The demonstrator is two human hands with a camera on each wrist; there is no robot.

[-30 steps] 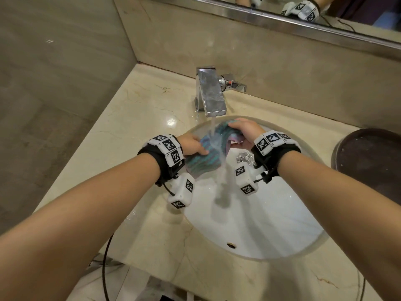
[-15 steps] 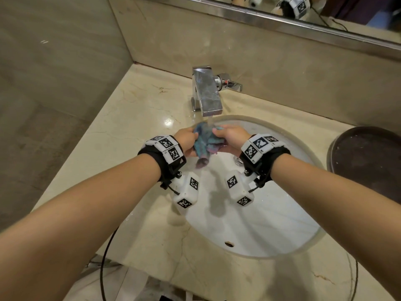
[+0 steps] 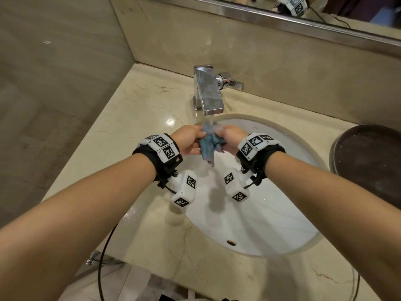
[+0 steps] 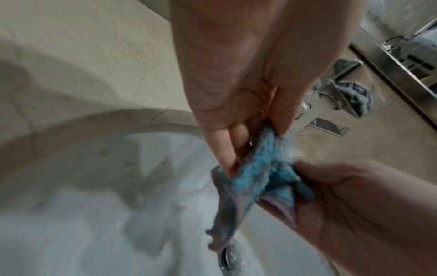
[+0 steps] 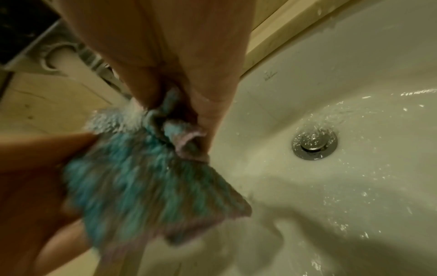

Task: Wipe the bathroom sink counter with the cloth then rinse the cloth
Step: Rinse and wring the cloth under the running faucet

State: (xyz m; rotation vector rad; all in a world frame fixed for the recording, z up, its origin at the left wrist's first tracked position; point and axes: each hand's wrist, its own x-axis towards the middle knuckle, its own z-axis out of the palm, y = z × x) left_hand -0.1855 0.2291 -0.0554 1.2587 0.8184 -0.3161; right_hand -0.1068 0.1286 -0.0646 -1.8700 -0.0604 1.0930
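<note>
A: Hands?
B: Left hand (image 3: 191, 141) and right hand (image 3: 232, 136) each pinch the cloth (image 3: 209, 145), bunched under the tap (image 3: 208, 92) stream, over the sink's (image 3: 282, 213) back edge.
A: Room?
B: Basin open below; counter (image 3: 134, 118) bare left, dark tray (image 3: 368, 161) right.

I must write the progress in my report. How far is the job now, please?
The counter looks glossy, so the wiping seems done, though I cannot confirm this. Rinsing is in hand: the left hand and right hand both grip the bunched cloth under water running from the faucet over the sink. Left: finish rinsing and probably shut off the water.
</note>
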